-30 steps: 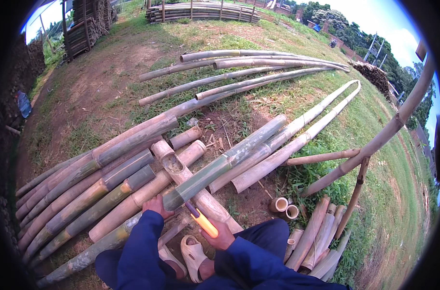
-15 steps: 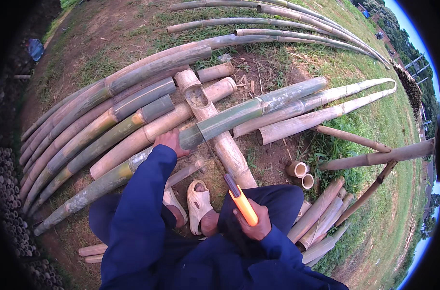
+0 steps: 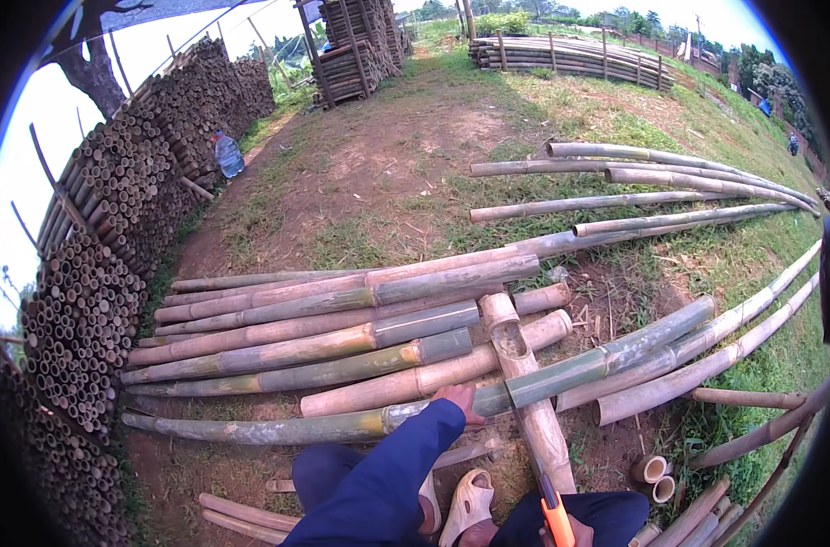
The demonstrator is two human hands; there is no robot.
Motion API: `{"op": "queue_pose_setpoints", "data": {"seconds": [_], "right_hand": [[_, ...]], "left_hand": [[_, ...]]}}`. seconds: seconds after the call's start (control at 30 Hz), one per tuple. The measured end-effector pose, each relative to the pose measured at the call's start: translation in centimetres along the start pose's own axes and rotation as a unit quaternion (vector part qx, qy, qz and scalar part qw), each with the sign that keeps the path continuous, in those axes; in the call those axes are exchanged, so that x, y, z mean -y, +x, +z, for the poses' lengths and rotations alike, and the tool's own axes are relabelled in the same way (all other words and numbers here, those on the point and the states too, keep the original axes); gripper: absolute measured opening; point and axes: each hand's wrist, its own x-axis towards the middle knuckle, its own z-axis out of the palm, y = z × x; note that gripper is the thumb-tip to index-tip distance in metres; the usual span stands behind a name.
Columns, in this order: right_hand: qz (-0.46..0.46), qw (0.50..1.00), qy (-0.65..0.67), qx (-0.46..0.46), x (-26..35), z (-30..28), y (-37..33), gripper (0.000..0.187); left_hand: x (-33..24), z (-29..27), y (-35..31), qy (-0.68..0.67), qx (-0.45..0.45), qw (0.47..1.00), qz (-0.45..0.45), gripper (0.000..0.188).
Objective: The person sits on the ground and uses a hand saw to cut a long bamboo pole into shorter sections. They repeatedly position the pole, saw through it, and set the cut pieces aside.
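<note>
Gripping the saw point(image 3: 549, 495) lower right, your right hand point(image 3: 577, 531) seems mid-cut, depth unclear; left hand point(image 3: 460, 400) clasps the green pole point(image 3: 570, 376).

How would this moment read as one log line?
Left hand: on green bamboo pole | Right hand: gripping orange-handled handsaw | Blade: at the pole | Beneath pole: notched bamboo piece

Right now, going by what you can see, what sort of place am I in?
Probably an open-air bamboo yard. A tall bamboo stack stands on the left, long poles lie on the grass, and your right hand holds a saw.
</note>
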Motion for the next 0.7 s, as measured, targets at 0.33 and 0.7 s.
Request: {"op": "queue_pose_setpoints", "data": {"seconds": [0.33,0.7], "right_hand": [[-0.079,0.995,0.007,-0.053,-5.3,3.3,6.8,0.033],[-0.027,0.995,0.001,-0.091,-7.8,5.0,8.9,0.032]], "left_hand": [[-0.6,1.2,1.4,0.005,-0.031,0.999,0.041,0.084],[-1.0,2.2,3.0,-0.018,-0.012,0.998,0.054,0.082]]}}
